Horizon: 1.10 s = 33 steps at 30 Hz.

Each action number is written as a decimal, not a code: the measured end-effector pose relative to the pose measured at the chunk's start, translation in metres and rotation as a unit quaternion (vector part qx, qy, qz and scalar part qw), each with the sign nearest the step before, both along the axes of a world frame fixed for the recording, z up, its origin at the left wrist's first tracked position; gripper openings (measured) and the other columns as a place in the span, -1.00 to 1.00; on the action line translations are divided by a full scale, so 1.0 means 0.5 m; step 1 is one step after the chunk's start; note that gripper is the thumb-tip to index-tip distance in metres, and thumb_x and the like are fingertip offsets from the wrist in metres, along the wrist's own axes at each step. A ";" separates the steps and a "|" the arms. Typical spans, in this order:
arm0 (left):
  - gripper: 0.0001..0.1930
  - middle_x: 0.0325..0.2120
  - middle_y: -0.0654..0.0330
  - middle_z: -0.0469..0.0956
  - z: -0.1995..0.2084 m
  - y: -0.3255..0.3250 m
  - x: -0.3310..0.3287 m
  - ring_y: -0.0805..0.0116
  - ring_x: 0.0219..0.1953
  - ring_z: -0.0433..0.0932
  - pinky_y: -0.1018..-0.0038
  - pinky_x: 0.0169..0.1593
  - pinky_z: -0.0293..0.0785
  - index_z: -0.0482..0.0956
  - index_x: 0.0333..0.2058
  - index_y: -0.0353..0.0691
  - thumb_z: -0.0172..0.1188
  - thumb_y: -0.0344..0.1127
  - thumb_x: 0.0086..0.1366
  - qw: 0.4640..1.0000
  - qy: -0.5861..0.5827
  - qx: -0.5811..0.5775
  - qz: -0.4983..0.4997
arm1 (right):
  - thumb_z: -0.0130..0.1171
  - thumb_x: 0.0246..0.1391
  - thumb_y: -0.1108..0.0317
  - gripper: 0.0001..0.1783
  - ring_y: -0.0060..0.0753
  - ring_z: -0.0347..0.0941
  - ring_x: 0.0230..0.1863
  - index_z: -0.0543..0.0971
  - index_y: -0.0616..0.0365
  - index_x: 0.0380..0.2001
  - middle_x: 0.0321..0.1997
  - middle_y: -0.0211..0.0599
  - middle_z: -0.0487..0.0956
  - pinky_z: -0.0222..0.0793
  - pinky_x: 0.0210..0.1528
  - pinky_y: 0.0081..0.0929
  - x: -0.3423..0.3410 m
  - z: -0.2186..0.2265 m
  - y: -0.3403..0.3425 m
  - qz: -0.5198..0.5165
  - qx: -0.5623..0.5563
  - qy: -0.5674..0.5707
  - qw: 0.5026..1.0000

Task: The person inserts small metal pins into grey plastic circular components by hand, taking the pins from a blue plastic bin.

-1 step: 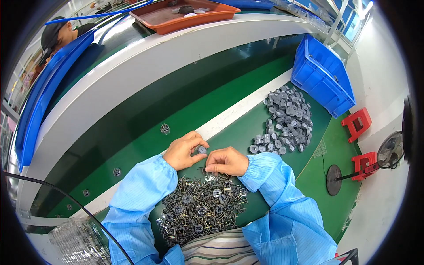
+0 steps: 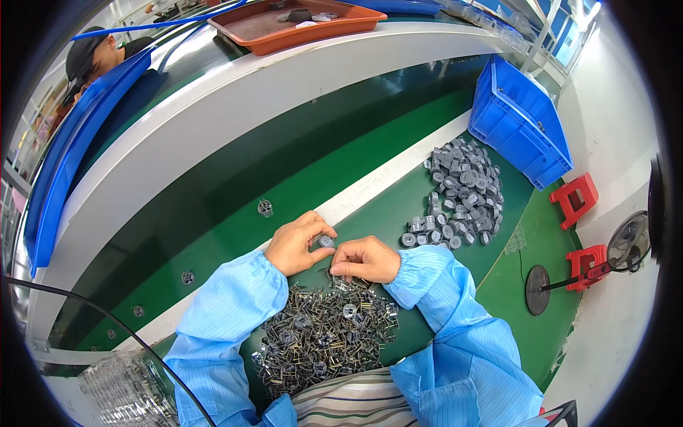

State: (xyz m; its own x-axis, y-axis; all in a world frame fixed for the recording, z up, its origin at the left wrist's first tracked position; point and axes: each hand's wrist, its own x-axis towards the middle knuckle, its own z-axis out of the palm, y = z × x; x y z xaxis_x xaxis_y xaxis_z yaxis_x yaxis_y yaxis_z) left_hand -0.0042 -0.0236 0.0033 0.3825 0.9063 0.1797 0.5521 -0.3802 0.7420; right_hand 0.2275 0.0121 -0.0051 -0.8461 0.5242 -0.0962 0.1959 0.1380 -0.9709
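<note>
My left hand [image 2: 299,244] pinches a small round grey plastic part [image 2: 325,241] between thumb and fingertips. Close beside it, my right hand [image 2: 366,260] has its thumb and fingers pressed together over the far edge of a pile of small metal pin pieces [image 2: 324,334]. Whatever lies between those fingertips is too small or too hidden to make out. The pile, dark with brassy and silvery glints, spreads over the green work surface between my forearms. To the right, a heap of similar grey round parts [image 2: 466,188] lies on the same surface.
A blue bin [image 2: 523,121] stands beyond the grey heap. Several small round pieces [image 2: 265,208] sit on the green belt [image 2: 235,213] past a white strip. An orange tray [image 2: 306,35] rests on the far ledge. Red stools [image 2: 575,201] and a fan [image 2: 629,242] are at right; a person sits far left.
The small round pieces on the belt have shifted very slightly to the left. Both my hands stay almost in the same place.
</note>
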 end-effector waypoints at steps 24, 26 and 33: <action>-0.56 -0.30 0.26 0.41 -0.005 -0.008 0.012 0.36 -0.41 0.42 0.38 -0.32 0.42 0.61 -0.18 -0.15 0.62 -0.32 -0.03 0.996 0.013 0.008 0.092 | 0.48 -0.08 0.33 -0.86 -0.21 0.41 -0.10 0.71 0.01 -0.40 -0.26 -0.42 0.56 0.23 -0.06 -0.26 0.035 0.015 0.055 -0.253 0.467 0.005 0.847; -0.55 -0.27 0.24 0.44 -0.007 -0.011 0.014 0.29 -0.36 0.48 0.36 -0.28 0.46 0.61 -0.16 -0.14 0.62 -0.33 -0.03 0.993 0.030 0.043 0.102 | 0.48 -0.08 0.31 -0.83 -0.22 0.41 -0.09 0.71 -0.01 -0.37 -0.25 -0.44 0.55 0.22 -0.05 -0.24 0.030 0.015 0.045 -0.229 0.458 -0.008 0.859; -0.52 -0.15 0.17 0.48 0.000 0.003 -0.008 0.08 -0.10 0.60 0.22 -0.09 0.54 0.60 -0.07 -0.08 0.57 -0.15 0.06 0.994 0.049 0.100 -0.016 | 0.49 -0.09 0.30 -0.83 -0.27 0.40 -0.08 0.70 -0.04 -0.39 -0.28 -0.49 0.50 0.18 -0.04 -0.21 0.021 -0.003 0.040 -0.193 0.466 -0.034 0.863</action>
